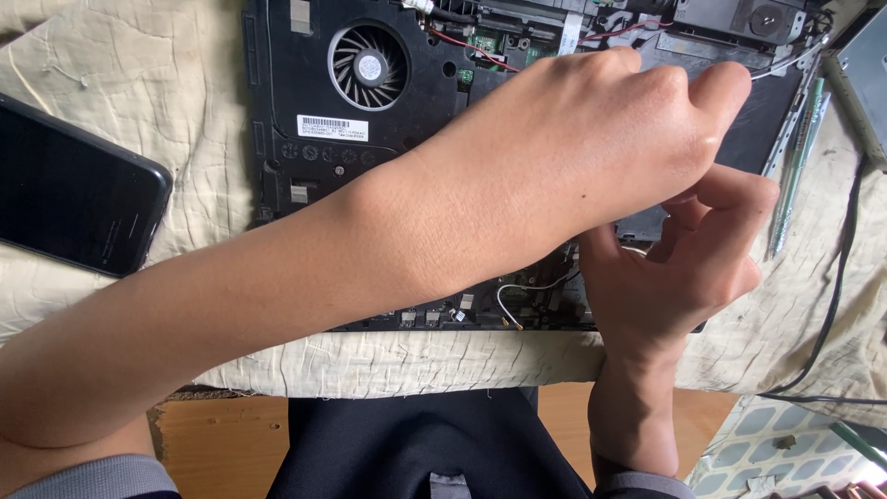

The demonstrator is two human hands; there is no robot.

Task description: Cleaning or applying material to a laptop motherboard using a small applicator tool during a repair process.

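Note:
An opened black laptop chassis (pixel 305 74) lies bottom-up on a cream cloth (pixel 139 55), with its round fan (pixel 370 66) and circuit board exposed. My left arm crosses over it, and my left hand (pixel 610 129) is closed near the chassis's upper right corner. A thin grey wire (pixel 781 63) comes out from its fingertips. Just below, my right hand (pixel 684 277) is curled at the chassis's right front part with the thumb against the casing. What its fingers enclose is hidden. Loose white wires (pixel 517 296) lie beside the right thumb.
A black phone (pixel 74 189) lies screen-up at the left on the cloth. A green pen (pixel 795 166) lies right of the chassis, next to a grey metal box (pixel 868 65) and a black cable (pixel 836 286). The wooden table edge (pixel 222 444) shows at the front.

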